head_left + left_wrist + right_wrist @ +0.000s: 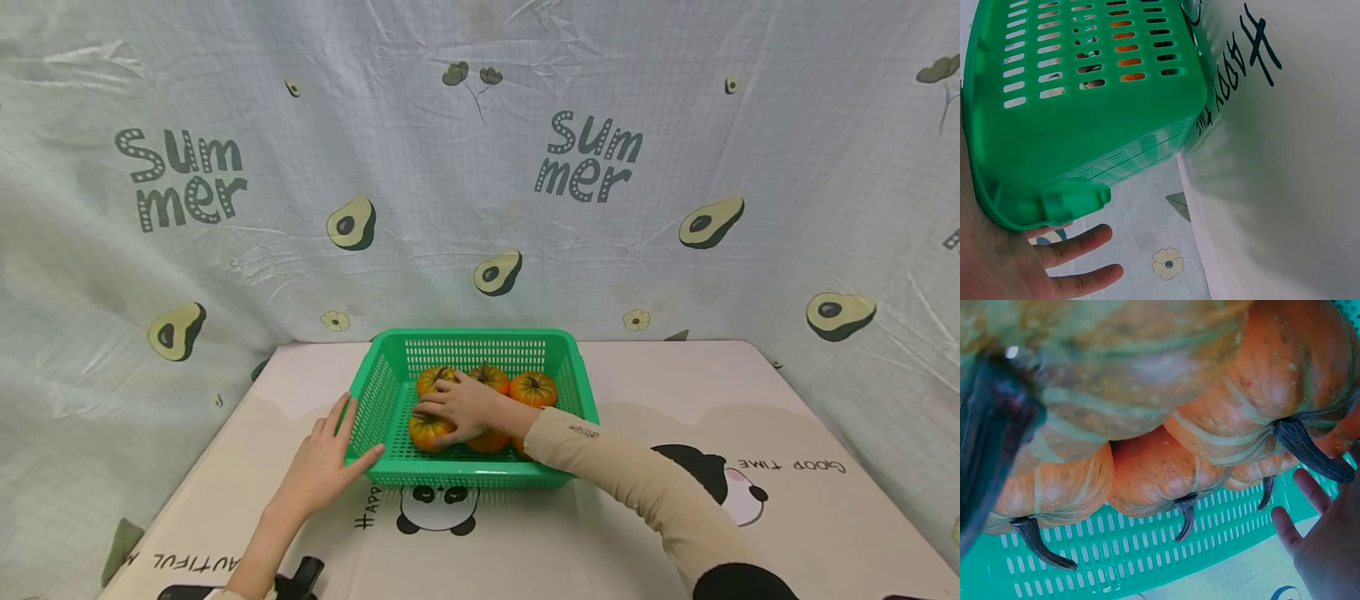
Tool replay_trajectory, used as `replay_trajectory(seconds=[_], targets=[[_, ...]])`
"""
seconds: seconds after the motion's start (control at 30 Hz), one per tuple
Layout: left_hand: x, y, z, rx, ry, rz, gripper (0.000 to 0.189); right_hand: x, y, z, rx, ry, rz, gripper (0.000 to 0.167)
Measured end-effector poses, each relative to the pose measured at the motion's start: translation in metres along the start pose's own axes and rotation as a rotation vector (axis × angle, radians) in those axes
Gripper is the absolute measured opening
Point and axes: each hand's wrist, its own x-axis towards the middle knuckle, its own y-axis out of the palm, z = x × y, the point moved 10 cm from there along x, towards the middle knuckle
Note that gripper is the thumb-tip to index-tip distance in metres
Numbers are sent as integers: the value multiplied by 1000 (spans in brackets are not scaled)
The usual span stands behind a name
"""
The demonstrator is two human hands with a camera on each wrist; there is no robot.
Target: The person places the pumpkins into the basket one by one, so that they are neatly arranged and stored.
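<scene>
Several small orange pumpkins with green stripes sit in a green plastic basket [480, 477]. My right hand [468, 407] reaches into it, fingers spread over the front-left pumpkin [427, 432], its thumb along the near side. In the right wrist view, the right hand's fingers [1285, 528] look extended near a dark stem [1310, 450]; their full contact is hidden. My left hand [318, 462] lies against the basket's left side, thumb over the front-left corner. In the left wrist view its fingers [1088, 281] stretch straight past the rim.
The basket stands on a table with a pale printed cloth [517, 550] showing pandas and lettering. An avocado-print curtain [420, 275] hangs behind the table. A black object [303, 575] shows beside the left wrist. Pumpkins [534, 388] line the basket's back and right.
</scene>
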Motion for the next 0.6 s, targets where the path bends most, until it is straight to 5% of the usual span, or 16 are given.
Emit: replay_trajectory(seconds=[0.37,0.6], targets=[[-1,0,0,-7,6,-6,81,1,11,-12,82,69,94,74],[0,0,0,-13,3,0,81,-1,1,-11,51,46,47,74]])
